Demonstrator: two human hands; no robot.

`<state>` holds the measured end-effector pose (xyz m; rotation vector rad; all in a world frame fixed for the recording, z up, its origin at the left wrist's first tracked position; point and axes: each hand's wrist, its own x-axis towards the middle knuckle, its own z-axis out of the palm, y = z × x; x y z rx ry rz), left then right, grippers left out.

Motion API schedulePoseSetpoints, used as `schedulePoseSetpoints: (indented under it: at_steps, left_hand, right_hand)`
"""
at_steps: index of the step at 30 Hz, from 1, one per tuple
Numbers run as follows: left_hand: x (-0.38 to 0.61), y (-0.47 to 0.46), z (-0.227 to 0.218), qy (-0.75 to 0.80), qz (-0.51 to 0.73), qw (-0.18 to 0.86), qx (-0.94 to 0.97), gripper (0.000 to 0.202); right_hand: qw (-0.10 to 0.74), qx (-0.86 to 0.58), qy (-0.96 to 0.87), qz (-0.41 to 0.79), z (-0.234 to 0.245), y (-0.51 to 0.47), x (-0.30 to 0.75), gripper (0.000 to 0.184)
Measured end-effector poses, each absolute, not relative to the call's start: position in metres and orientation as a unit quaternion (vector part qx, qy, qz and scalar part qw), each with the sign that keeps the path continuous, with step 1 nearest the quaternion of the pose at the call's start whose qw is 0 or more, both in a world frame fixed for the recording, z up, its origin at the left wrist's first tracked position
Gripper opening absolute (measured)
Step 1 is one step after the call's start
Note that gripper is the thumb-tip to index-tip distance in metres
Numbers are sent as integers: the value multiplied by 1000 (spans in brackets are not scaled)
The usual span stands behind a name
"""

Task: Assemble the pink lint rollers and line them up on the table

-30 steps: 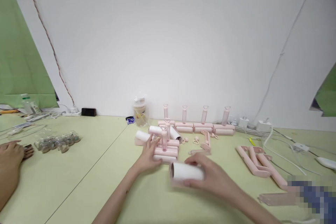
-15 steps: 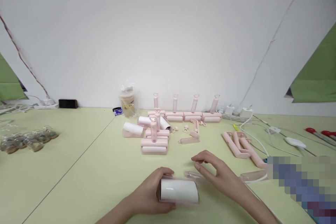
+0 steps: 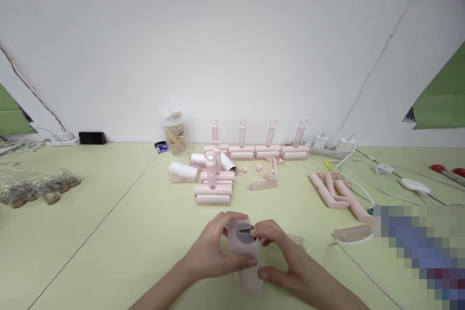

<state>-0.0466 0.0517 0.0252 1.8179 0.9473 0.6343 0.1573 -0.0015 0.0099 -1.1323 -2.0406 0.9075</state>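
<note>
My left hand [image 3: 214, 249] is wrapped round a white roll in a pale pink cover [image 3: 244, 252], held end-on near the table's front edge so its dark open end faces me. My right hand [image 3: 286, 261] closes on the same roll from the right, with fingertips pinching at the rim of the open end. A clear plastic part [image 3: 296, 240] lies on the table just behind my right hand.
Behind my hands stand stacked pink rollers [image 3: 213, 189], a loose white roll [image 3: 182, 171], a row of upright pink handles [image 3: 256, 143] and long pink handles [image 3: 336, 191]. A wrapped jar [image 3: 175, 131], small glass jars [image 3: 38, 189] at left, cables and chargers [image 3: 363, 155] at right.
The roll has turned from lying sideways in my left hand to end-on. My right hand has come off the table and closed on it. The view has shifted slightly.
</note>
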Motion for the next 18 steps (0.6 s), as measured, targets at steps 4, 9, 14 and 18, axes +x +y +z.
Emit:
schedulePoseSetpoints:
  at_steps: [4, 9, 14, 18]
  left_hand:
    - [-54, 51, 12, 380, 279, 520, 712, 58]
    - [-57, 61, 7, 359, 345, 572, 652, 54]
    - [-56, 68, 8, 388, 388, 570, 611, 56]
    - [-55, 68, 8, 398, 379, 577, 605, 57]
  right_hand:
    - [345, -453, -758, 318, 4, -1, 157, 42]
    - [515, -494, -651, 259, 9, 11, 172, 26]
    - [562, -567, -593, 102, 13, 34, 197, 42]
    - [399, -634, -648, 137, 5, 39, 205, 46]
